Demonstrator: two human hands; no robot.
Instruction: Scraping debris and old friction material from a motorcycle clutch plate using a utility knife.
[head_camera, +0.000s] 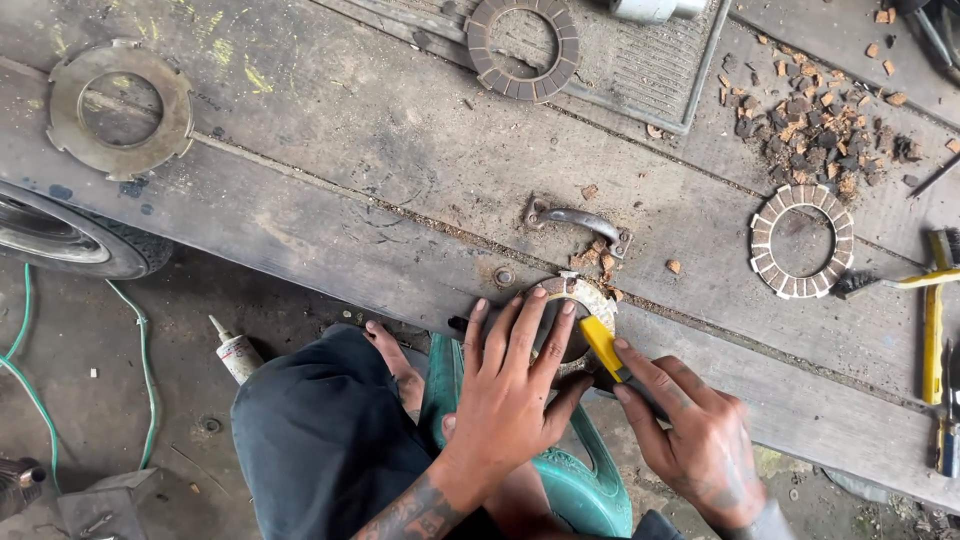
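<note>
Head view: a worn ring-shaped clutch plate lies at the near edge of the wooden board, just below a metal handle. The left hand presses flat on it, fingers spread. The right hand is closed round a yellow utility knife whose tip touches the plate. Further out lie a cork-faced ring, a bare steel ring, a dark friction ring on a ribbed mat, and a heap of cork scraps.
</note>
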